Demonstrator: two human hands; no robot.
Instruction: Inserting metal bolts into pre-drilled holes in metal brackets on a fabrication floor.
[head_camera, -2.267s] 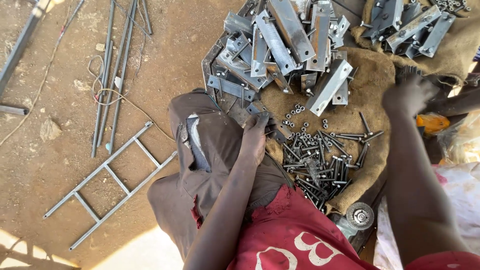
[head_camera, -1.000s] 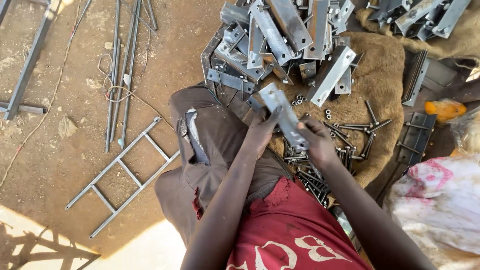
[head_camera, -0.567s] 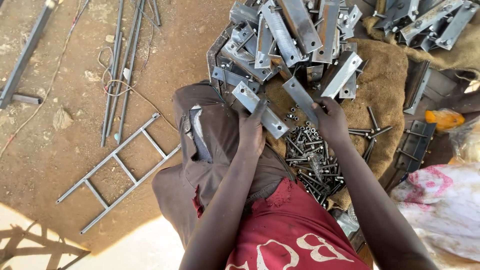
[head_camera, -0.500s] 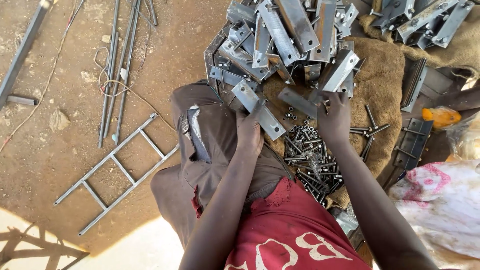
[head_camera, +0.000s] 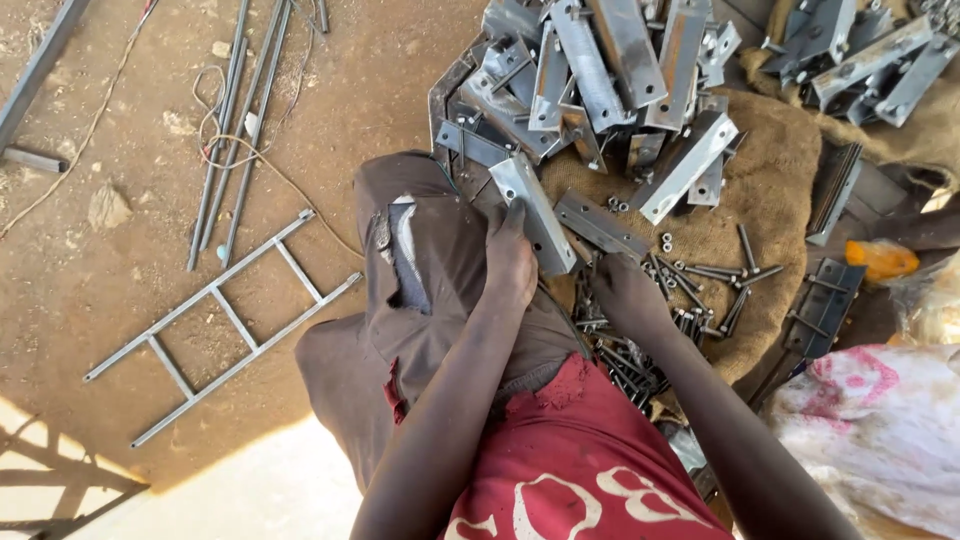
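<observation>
Holding a short angle-iron bracket (head_camera: 535, 212) against the knee, the left hand (head_camera: 508, 262) has its fingers closed around the lower end of the piece, which lies tilted on the edge of the burlap sack (head_camera: 775, 225). The right hand (head_camera: 628, 296) rests palm-down on the sack just beside the bracket, over the scattered bolts (head_camera: 700, 285) — whether it grips one cannot be told, since its fingers are hidden. A flat drilled plate (head_camera: 598, 224) lies between the bracket and the bolts. At the far edge of the sack sits the heap of brackets (head_camera: 590, 80), several with bolts already fitted; judged from this, only one piece is in hand and the loose bolts and most of the pile remain to be handled. Well apart from the sack, on bare earth, lie a small ladder-like welded frame (head_camera: 225, 325) and thin steel rods (head_camera: 230, 140).
</observation>
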